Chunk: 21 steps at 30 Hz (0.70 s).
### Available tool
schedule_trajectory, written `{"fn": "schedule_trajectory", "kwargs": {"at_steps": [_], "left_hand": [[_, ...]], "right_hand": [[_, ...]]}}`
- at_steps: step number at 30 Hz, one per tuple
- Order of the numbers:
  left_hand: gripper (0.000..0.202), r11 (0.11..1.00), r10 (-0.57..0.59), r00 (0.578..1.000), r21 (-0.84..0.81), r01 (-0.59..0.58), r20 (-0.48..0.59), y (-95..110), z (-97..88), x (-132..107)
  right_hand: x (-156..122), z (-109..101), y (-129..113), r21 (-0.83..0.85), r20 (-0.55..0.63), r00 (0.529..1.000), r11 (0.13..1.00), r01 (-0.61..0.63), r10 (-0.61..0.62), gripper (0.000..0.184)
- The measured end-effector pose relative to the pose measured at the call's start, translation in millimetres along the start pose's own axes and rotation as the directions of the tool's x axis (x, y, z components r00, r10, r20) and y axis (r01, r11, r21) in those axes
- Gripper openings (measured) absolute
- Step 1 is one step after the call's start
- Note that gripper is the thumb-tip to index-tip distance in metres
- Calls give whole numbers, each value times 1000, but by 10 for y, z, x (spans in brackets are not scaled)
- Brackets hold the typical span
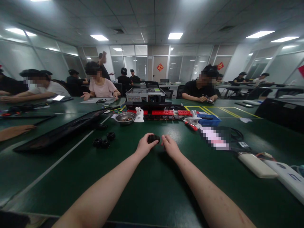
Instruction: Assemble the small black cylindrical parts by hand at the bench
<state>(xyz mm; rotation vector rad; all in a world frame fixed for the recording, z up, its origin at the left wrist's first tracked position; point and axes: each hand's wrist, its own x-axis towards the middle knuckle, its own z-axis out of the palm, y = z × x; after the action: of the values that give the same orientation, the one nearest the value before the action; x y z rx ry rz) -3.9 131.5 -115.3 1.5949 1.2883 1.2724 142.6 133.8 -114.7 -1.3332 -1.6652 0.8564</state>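
My left hand point(144, 146) is closed around a small black round part point(153, 138), held just above the green table point(147, 186). Close beside it, my right hand point(169, 145) has its fingers curled, with fingertips near the part; whether they touch it is unclear. Three similar black round parts point(104, 140) lie on the table to the left of my hands.
A metal bowl point(125, 117), white holder point(139, 114), red component strip point(169, 112), red-handled screwdriver point(190, 126) and blue tray point(209, 119) sit ahead. An open computer case point(145, 94) stands behind. A black panel point(61, 131) lies left; white devices point(257, 165) lie right. Other people sit around.
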Motion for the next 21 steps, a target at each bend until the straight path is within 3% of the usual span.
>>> {"fn": "schedule_trajectory", "kwargs": {"at_steps": [3, 7, 11, 13, 16, 18, 21], "left_hand": [[43, 957, 171, 984, 231, -177, 48, 8, 0, -25], [45, 948, 168, 982, 261, -184, 85, -18, 20, -27], [39, 998, 56, 997, 40, -58, 44, -89, 33, 34], [39, 988, -76, 994, -129, 85, 74, -98, 17, 60], [42, 927, -214, 963, -278, 253, 165, -64, -23, 61], [45, 899, -238, 953, -329, 290, 190, -29, -32, 43], [49, 888, -214, 965, -383, 256, 150, -11, 5, 15]], "right_hand": [[92, 24, 116, 87, 122, 978, 980, -180, 169, 43], [104, 52, 107, 118, 138, 980, 980, -160, 144, 31], [43, 53, 18, 108, 106, 994, 993, -46, 34, 17], [2, 49, -26, -26, 69, 988, 989, 143, -141, 11], [-50, 55, -77, -281, 74, 932, 889, 361, -355, 13], [-66, 64, -88, -327, 75, 928, 870, 370, -366, 14], [-47, 72, -63, -261, 32, 955, 920, 293, -295, 16]]}}
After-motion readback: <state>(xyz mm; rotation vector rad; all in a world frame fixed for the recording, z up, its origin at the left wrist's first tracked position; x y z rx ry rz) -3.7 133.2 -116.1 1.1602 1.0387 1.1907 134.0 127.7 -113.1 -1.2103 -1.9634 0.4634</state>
